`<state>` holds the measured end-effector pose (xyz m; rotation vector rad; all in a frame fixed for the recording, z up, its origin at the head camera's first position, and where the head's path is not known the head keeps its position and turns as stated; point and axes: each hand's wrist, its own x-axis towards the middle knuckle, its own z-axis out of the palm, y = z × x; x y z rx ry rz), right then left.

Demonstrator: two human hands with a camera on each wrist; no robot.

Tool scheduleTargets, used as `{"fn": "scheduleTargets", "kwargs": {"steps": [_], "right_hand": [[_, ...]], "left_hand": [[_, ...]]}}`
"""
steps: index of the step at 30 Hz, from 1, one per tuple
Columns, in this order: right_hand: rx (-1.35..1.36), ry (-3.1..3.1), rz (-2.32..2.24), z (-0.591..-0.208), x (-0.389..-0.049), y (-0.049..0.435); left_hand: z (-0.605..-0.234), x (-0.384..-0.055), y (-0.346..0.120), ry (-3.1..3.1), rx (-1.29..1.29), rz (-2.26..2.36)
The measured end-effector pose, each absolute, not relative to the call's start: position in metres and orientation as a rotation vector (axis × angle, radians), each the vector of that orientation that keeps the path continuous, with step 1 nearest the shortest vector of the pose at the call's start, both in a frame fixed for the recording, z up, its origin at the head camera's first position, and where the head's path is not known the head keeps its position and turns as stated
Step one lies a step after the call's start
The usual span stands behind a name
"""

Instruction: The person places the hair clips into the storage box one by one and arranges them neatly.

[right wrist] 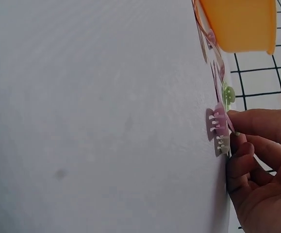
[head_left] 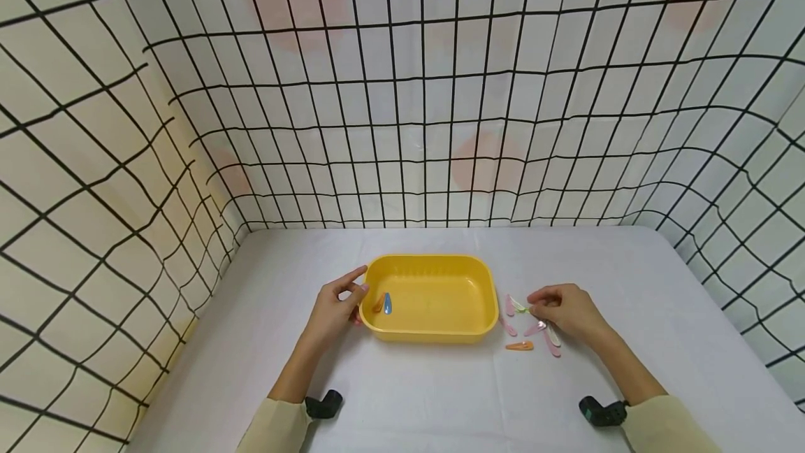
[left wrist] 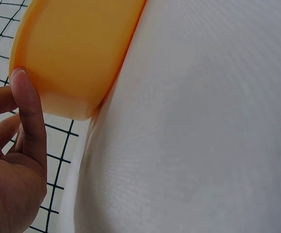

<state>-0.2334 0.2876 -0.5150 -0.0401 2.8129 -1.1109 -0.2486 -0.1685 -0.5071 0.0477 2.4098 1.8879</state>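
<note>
The tray (head_left: pixel 434 303) at mid-frame is plain yellow; at its left end show a blue clip (head_left: pixel 387 303) and an orange clip (head_left: pixel 379 303). To its right: pink clips (head_left: pixel 552 346), a green clip (head_left: pixel 520 307), a whitish clip (head_left: pixel 554 336), a second orange clip (head_left: pixel 519 346). White surface (head_left: pixel 428 397); white backdrop (head_left: pixel 440 100) across the upper frame, with a black grid (head_left: pixel 423 79) and faint reddish discs (head_left: pixel 489 175). Cream sleeves (head_left: pixel 277 428), black wrist cameras (head_left: pixel 324 405) at lower frame.

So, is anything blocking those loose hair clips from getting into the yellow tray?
Only the raised right wall of the yellow tray stands between it and the hair clips; nothing visible blocks the space above.
</note>
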Motion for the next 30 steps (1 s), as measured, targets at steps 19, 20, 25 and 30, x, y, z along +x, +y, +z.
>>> {"fn": "scheduleTargets", "kwargs": {"steps": [19,20,25,30], "right_hand": [[-0.006,2.807,-1.111,-0.5132,-0.2315,0.2936],[0.002,2.803,-1.121,-0.5128,-0.2313,0.2936],[0.014,2.789,-1.159,-0.5115,-0.2305,0.2935],[0.013,2.793,-1.175,-0.5077,-0.2294,0.2921]], "left_hand": [[-0.5081,-0.2509,-0.1688,2.392,0.094,1.928],[-0.5081,-0.2511,-0.1688,2.394,0.091,1.926],[-0.5080,-0.2514,-0.1680,2.394,0.060,1.914],[-0.5077,-0.2507,-0.1684,2.396,0.059,1.911]]}}
